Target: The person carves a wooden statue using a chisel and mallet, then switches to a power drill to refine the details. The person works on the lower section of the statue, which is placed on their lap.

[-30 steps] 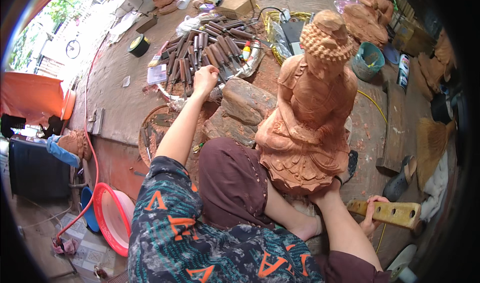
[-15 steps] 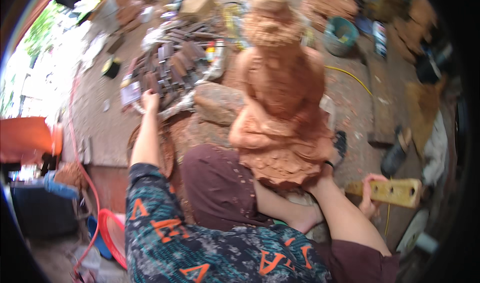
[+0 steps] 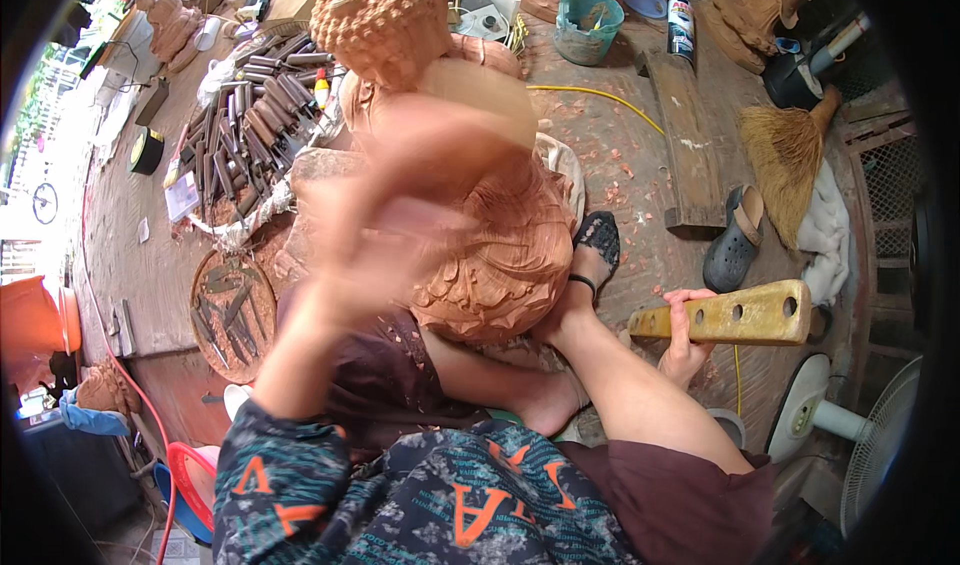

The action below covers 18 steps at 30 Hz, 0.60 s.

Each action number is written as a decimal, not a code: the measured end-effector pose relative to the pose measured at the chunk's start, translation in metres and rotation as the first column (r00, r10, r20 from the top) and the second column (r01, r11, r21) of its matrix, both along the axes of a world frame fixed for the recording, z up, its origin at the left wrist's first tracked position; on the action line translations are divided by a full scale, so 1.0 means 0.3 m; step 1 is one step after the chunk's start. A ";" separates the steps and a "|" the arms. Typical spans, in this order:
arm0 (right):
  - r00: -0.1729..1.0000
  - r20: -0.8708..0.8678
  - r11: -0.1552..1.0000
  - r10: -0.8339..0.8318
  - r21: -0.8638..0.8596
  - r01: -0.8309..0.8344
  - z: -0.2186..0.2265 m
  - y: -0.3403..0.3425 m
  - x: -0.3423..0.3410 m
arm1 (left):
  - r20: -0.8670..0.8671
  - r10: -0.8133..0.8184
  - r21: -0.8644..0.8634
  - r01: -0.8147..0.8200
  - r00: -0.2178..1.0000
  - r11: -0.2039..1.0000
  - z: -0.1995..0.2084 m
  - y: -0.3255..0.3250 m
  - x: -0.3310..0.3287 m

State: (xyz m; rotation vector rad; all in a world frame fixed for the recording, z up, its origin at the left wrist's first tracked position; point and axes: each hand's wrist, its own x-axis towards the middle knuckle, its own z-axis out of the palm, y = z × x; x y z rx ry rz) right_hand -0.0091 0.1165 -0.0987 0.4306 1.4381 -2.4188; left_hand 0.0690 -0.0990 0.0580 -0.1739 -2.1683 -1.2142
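Observation:
A reddish-brown carved statue with a knobbly, curled head stands between my legs, its middle partly hidden by motion blur. My left hand is smeared in front of the statue's body; its fingers and anything in them cannot be made out. Low on the right, my right hand is closed around a yellowish wooden bar with round holes, the thumb and fingers wrapping its narrower end. The bar lies almost level, beyond my right shin and apart from the statue.
Many wood-handled carving tools lie heaped at the left. A round tray of smaller blades sits nearer. Rightward are a wooden beam, a dark clog, a straw broom and a fan. A teal bucket stands behind.
My left hand has moved from the heap of carving tools to in front of the statue. The view has shifted rightward. My right hand still holds the bar.

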 end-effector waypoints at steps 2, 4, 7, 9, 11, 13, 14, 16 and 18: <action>0.966 -0.257 0.977 0.035 0.212 0.021 0.017 0.098 -0.012 | 0.103 -0.342 -0.245 0.357 0.934 0.901 -0.017 0.208 -0.105; 0.871 -0.480 0.907 0.104 0.405 0.115 0.039 0.227 -0.037 | 0.105 -0.329 -0.270 0.345 0.939 0.899 -0.079 0.336 -0.177; 0.796 -0.554 0.808 0.245 0.571 0.149 0.077 0.382 -0.070 | 0.044 -0.217 -0.361 0.218 0.975 0.907 -0.150 0.355 -0.245; 0.815 -0.484 0.785 0.319 0.617 0.059 0.081 0.430 -0.089 | 0.054 -0.143 -0.372 0.153 0.988 0.916 -0.186 0.347 -0.252; 0.838 -0.468 0.812 0.280 0.581 0.054 0.113 0.439 -0.089 | 0.039 -0.130 -0.361 0.135 0.991 0.923 -0.188 0.343 -0.253; 0.812 -0.480 0.778 0.333 0.627 0.052 0.132 0.466 -0.098 | 0.050 -0.108 -0.357 0.119 0.993 0.926 -0.190 0.344 -0.251; 0.797 -0.488 0.762 0.357 0.645 0.054 0.146 0.471 -0.102 | 0.065 -0.096 -0.361 0.113 0.993 0.926 -0.192 0.346 -0.252; 0.812 -0.450 0.780 0.372 0.626 -0.011 0.185 0.461 -0.101 | 0.086 -0.080 -0.363 0.105 0.993 0.926 -0.192 0.342 -0.252; 0.835 -0.442 0.844 0.329 0.534 -0.050 0.203 0.448 -0.093 | 0.097 -0.077 -0.359 0.107 0.992 0.927 -0.189 0.341 -0.258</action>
